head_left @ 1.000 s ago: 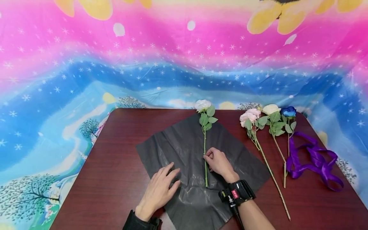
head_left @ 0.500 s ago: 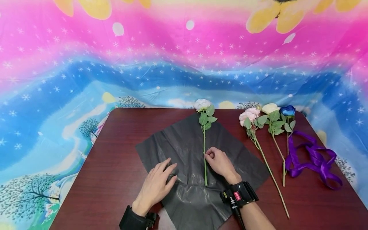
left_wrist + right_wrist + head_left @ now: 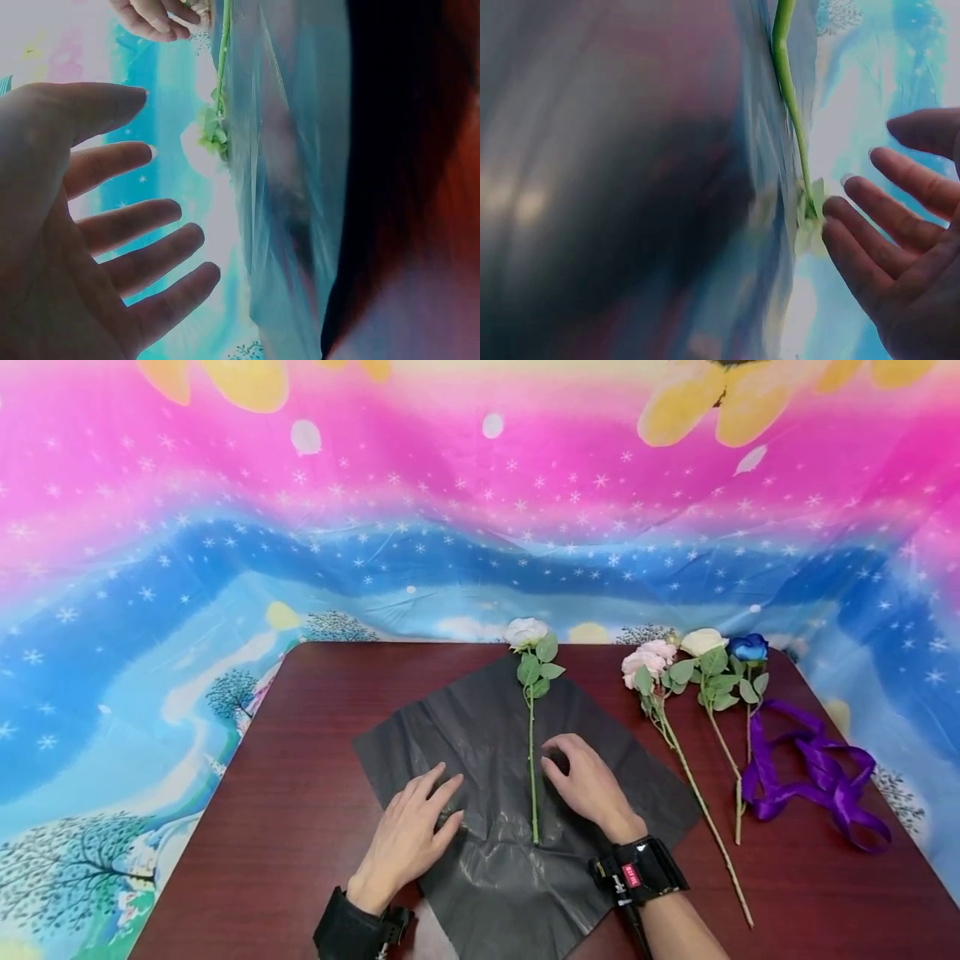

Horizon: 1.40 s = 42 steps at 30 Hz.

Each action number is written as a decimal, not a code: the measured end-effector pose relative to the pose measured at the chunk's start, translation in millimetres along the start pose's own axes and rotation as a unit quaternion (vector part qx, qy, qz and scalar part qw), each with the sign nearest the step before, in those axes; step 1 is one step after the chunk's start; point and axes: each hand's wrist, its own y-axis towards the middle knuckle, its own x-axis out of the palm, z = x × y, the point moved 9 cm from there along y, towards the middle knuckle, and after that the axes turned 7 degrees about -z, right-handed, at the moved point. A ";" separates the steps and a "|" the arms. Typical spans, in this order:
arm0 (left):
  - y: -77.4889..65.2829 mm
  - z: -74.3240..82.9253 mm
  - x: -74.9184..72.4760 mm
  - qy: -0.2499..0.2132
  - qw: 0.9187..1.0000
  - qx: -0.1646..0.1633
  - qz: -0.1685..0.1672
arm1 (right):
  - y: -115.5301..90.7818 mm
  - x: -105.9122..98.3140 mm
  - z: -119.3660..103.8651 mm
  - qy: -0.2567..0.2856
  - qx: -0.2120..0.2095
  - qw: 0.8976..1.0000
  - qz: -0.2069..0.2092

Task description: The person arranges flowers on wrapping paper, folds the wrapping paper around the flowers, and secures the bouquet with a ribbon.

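Observation:
A white rose (image 3: 527,633) with a green stem (image 3: 533,760) lies on a sheet of black wrapping paper (image 3: 480,727), its bloom past the paper's far corner at the table's back edge. Just right of the stem is my right hand (image 3: 588,781), fingers apart and holding nothing; the right wrist view shows its fingers (image 3: 885,240) spread. My left hand (image 3: 405,835) hovers over the paper's left side, holding nothing. In the left wrist view its fingers (image 3: 142,232) are stretched out, with the rose's leaves (image 3: 212,133) beyond them.
To the right lie a pink rose (image 3: 648,662), a cream rose (image 3: 703,642) and a blue rose (image 3: 747,647), stems toward me. A purple ribbon (image 3: 825,768) lies loosely looped beside them on the dark red table (image 3: 300,760). A printed cloth (image 3: 450,527) hangs behind.
My right hand has let go of the rose's stem and moved slightly to the right, fingers parted. My left hand has shifted a little to the left. The rose stays on the paper.

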 end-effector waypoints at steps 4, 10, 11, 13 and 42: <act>4.8 2.4 -1.5 0.017 1.000 0.004 0.000 | -6.1 -10.2 5.0 -0.018 -0.016 1.000 0.007; 12.1 3.6 -2.7 0.028 1.000 0.003 -0.010 | -13.8 -23.5 26.6 -0.015 0.007 1.000 0.001; 13.2 3.8 -2.8 0.027 1.000 0.002 -0.012 | -15.2 -25.8 31.0 -0.013 0.014 1.000 0.001; 15.3 3.7 -2.6 0.023 1.000 -0.002 -0.017 | -18.0 -30.4 39.7 -0.010 0.025 1.000 0.000; 33.3 29.8 10.3 0.033 0.998 0.047 -0.022 | -60.4 -77.3 108.5 0.001 0.133 0.990 0.051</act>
